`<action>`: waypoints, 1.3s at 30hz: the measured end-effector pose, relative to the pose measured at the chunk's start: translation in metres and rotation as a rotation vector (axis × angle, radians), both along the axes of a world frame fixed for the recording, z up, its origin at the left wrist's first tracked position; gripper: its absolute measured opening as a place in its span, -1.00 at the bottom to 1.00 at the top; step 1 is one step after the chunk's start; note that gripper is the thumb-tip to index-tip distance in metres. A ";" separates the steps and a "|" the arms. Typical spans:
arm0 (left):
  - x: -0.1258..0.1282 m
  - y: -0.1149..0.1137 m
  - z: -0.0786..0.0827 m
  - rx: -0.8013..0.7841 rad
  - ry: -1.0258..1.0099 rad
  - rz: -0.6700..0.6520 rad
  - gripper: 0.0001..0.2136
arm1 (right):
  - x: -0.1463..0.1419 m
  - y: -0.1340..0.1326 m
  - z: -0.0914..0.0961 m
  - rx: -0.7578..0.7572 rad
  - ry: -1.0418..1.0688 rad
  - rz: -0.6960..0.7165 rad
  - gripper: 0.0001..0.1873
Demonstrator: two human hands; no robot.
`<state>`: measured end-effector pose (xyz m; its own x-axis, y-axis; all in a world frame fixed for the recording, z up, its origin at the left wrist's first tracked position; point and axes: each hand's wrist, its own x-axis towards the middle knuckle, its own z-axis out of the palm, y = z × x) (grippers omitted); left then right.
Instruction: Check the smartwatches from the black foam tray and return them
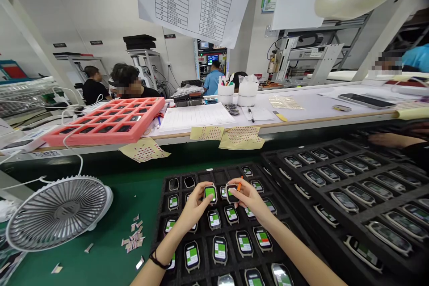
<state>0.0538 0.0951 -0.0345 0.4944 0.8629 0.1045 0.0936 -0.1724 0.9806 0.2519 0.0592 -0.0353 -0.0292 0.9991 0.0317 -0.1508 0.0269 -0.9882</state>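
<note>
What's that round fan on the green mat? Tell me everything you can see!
It is a desk fan with a round, pale grey grille of thin plastic-looking spokes around a solid middle disc, and a white base at its right side. It sits tilted on the green mat, face turned upward, and a white cable rises from behind it.

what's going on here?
A person is handling smartwatch bodies in a black foam tray. The left hand holds one watch body, and the right hand pinches a second watch body, with a small orange stick showing beside its fingers. More watches sit in rows in a second foam tray to the right.
</note>
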 end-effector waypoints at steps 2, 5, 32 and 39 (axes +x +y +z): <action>0.000 0.001 -0.003 -0.014 -0.010 -0.010 -0.65 | 0.000 0.000 0.001 -0.006 -0.005 -0.006 -0.65; 0.000 0.001 -0.005 -0.022 -0.017 -0.029 -0.63 | 0.000 0.000 0.000 -0.022 -0.016 -0.007 -0.64; 0.002 -0.012 -0.002 0.564 0.300 -0.103 -0.53 | -0.017 -0.008 -0.015 0.038 -0.215 0.084 -0.60; 0.003 -0.012 -0.003 0.643 0.276 -0.018 -0.56 | -0.020 -0.014 -0.002 -0.046 0.010 0.177 -0.52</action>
